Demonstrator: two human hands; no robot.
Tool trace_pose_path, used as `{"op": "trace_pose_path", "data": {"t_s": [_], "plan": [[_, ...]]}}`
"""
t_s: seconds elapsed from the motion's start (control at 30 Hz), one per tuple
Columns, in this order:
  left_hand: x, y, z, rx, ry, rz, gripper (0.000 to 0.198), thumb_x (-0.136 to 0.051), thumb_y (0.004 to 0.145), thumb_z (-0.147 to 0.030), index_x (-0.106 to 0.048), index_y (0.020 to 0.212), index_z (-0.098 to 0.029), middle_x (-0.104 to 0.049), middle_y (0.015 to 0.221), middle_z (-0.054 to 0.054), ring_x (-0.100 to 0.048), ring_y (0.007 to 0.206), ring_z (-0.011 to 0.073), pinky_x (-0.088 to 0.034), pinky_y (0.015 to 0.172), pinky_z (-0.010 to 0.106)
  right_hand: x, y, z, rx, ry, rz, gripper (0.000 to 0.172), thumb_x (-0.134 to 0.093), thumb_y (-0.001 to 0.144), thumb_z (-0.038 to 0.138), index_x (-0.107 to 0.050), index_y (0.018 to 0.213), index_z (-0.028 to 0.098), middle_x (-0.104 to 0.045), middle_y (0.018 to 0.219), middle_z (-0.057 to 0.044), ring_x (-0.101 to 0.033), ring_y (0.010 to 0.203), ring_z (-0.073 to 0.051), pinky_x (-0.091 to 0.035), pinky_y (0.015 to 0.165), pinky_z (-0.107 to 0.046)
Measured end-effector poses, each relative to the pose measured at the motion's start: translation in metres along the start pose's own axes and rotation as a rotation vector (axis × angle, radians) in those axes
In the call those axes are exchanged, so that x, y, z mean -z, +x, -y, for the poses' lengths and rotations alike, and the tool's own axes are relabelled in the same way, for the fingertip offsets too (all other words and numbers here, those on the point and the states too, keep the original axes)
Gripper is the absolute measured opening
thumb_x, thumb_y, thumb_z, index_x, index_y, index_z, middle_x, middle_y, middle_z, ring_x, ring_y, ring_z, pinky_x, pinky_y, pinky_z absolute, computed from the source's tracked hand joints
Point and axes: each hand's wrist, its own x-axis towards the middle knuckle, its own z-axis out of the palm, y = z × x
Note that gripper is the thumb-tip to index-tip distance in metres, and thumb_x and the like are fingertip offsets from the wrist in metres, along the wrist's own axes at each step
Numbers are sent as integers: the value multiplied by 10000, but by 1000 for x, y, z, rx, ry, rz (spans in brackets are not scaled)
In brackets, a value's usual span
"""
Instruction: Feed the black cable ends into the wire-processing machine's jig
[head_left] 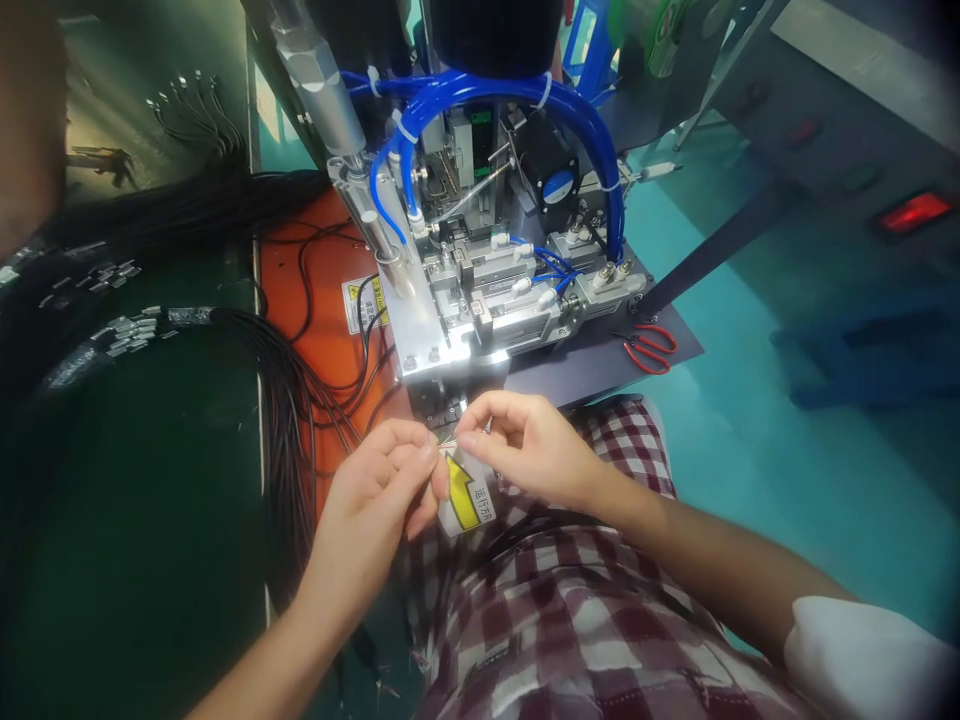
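Observation:
Thin wires (445,442) show between my two hands, just in front of the metal machine (480,330). My left hand (394,480) is closed in a pinch on the wires, its fingers curled. My right hand (525,445) has thumb and forefinger pinched at the other side of them; their tips lie close to the wire ends. Beneath the hands is a white label with a yellow arrow (465,500). What else the curled left fingers cover is hidden.
Black cables (289,400) run in bundles across the orange surface (300,270) and the green table (150,500) at left. Red-handled cutters (651,350) lie right of the machine. Blue air tubes (600,130) arch over it. A dark post stands at right.

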Motion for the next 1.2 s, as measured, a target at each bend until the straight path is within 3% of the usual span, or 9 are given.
{"op": "trace_pose_path", "data": {"t_s": [0.1,0.2,0.3,0.43,0.87,0.97,1.07,1.2], "plan": [[1,0,0,2,7,-2,195,-617,916,-365,-526,889,-196,-609,626,-51,-360,407,28,-301,475,205,-4,-1,0,39,-48,-14,99,-684,824,257,-667,841,161,-506,547,68,-406,453,-67,-314,443,-210],[2,0,0,3,12,4,197,-610,923,-371,-525,888,-197,-605,621,-52,-357,409,30,-298,475,209,-5,-2,-1,183,-156,-55,63,-702,814,207,-676,853,165,-650,755,18,-482,510,-64,-403,529,-224],[2,1,0,-3,14,8,202,-611,923,-377,-525,882,-200,-601,616,-54,-353,407,34,-289,470,212,-6,-4,-4,325,-274,-114,46,-692,841,208,-667,862,177,-678,862,-4,-514,549,-72,-439,595,-240],[2,1,1,2,3,10,189,-612,924,-367,-525,881,-205,-594,609,-59,-347,410,38,-292,475,215,-8,-8,-7,445,-369,-217,74,-671,882,244,-649,859,176,-670,842,-11,-484,537,-76,-432,596,-247],[-1,0,-2,0,36,-57,232,-667,876,-393,-590,960,-191,-604,645,-39,-424,452,60,-345,490,216,-16,-10,-7,573,-453,-263,142,-561,920,200,-587,782,186,-637,742,-16,-498,563,-106,-389,581,-263],[0,0,-1,21,75,-80,246,-677,863,-412,-622,894,-175,-587,614,-31,-425,468,66,-352,501,218,-17,-9,-6,618,-482,-288,149,-569,914,209,-595,769,186,-633,706,-9,-487,550,-108,-368,578,-278],[-1,-2,0,22,53,-107,230,-674,866,-411,-623,845,-187,-495,504,-56,-401,489,78,-338,511,209,-26,-11,-5,514,-395,-321,160,-593,891,212,-587,733,190,-627,680,5,-478,533,-100,-366,575,-276],[-3,-3,1,15,-6,-158,201,-696,850,-379,-626,820,-193,-445,468,-74,-365,480,69,-309,508,196,-37,-15,-3,146,-140,-310,142,-629,838,215,-580,706,197,-623,670,19,-518,572,-105,-395,570,-250]]}}
